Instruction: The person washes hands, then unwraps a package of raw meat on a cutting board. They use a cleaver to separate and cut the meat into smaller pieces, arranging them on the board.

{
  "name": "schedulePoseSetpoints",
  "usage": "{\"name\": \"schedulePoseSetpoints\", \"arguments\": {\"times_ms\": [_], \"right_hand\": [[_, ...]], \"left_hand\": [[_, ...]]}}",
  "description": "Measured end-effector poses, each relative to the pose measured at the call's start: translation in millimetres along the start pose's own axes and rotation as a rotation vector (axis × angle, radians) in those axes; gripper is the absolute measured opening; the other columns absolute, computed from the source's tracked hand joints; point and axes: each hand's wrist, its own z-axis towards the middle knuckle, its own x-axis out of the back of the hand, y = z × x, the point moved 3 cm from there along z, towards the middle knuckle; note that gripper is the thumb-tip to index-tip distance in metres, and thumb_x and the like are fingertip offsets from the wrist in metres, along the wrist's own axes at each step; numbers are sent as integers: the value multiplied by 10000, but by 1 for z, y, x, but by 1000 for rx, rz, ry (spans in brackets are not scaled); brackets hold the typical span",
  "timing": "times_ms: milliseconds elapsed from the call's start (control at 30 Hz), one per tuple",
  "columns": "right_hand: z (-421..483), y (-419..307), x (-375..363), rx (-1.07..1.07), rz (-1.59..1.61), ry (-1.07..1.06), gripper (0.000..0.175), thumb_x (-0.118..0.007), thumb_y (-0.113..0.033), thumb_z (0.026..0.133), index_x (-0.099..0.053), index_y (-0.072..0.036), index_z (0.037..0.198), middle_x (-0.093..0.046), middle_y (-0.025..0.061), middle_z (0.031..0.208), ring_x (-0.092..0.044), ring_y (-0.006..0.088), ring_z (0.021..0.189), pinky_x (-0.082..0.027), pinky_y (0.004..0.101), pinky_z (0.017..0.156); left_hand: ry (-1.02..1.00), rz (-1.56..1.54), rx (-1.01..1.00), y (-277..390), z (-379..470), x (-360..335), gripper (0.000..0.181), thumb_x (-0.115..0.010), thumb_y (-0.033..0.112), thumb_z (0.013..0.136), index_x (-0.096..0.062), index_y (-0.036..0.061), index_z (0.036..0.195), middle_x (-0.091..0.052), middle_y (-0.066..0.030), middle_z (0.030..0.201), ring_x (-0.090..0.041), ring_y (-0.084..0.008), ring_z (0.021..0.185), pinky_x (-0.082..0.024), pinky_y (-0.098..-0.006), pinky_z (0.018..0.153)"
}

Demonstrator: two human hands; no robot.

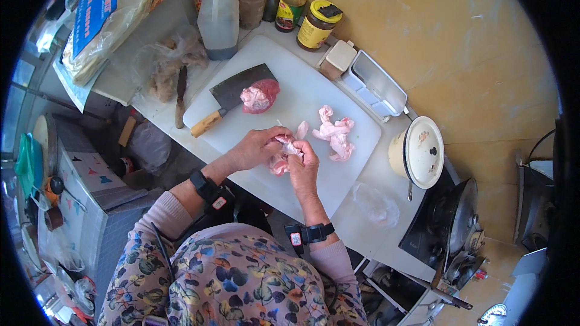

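Observation:
Both of my hands meet over the near edge of a white cutting board (290, 77). My left hand (256, 148) pinches one side of a piece of raw meat (280, 166) with pale fat or membrane. On its other side, my right hand (303, 163) grips the pale part between thumb and fingers. Beyond my left hand lies a cleaver (242, 83) with a wooden handle, and a red chunk of meat (267, 95) rests partly over its blade. Pale pink strips of fat (335, 133) form a pile to the right, with a small scrap (302, 129) closer to my fingers.
A knife (181, 97) and a plastic bag of ginger-like roots (165, 72) lie left of the board. Along the wall stand a plastic jug (219, 20), a yellow-lidded jar (318, 27) and seasoning boxes (376, 83). At right are a lidded enamel pot (423, 151) and a clear plastic bag (374, 204).

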Motion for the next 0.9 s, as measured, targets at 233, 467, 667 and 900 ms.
{"name": "schedulePoseSetpoints", "arguments": {"times_ms": [233, 467, 667, 900], "right_hand": [[0, 11, -1, -96, 399, -31, 233, -487, 87, 870, -589, -16, 1052, -636, 31, 916, -588, 63, 722, -503, 218, 618], [5, 19, 1, -38, 508, -93, 249, -525, 86, 850, -586, -10, 1071, -618, 12, 923, -586, 68, 742, -504, 216, 643], [6, -1, 11, -74, 399, -98, 177, -567, 52, 827, -592, -24, 985, -637, 36, 914, -608, 81, 766, -523, 239, 667], [13, -24, 28, -198, 280, -157, 158, -654, -59, 861, -571, -33, 992, -599, 28, 927, -579, 85, 763, -489, 226, 661]], "left_hand": [[-29, -40, 2, -1, 6, 3, 390, -440, 294, 1047, -565, 147, 1386, -707, -108, 1099, -710, -204, 891, -586, -346, 842], [37, -212, 111, -29, 9, 3, 393, -500, 325, 1060, -570, 160, 1409, -680, -44, 1136, -674, -156, 906, -587, -318, 784], [82, -80, 37, -22, 10, -10, 329, -537, 328, 1052, -608, 139, 1312, -700, -78, 1001, -678, -162, 869, -570, -341, 810], [390, 333, -120, 0, 7, -30, 382, -586, 211, 963, -492, 119, 1322, -640, -218, 1040, -651, -441, 898, -581, -512, 769]]}}
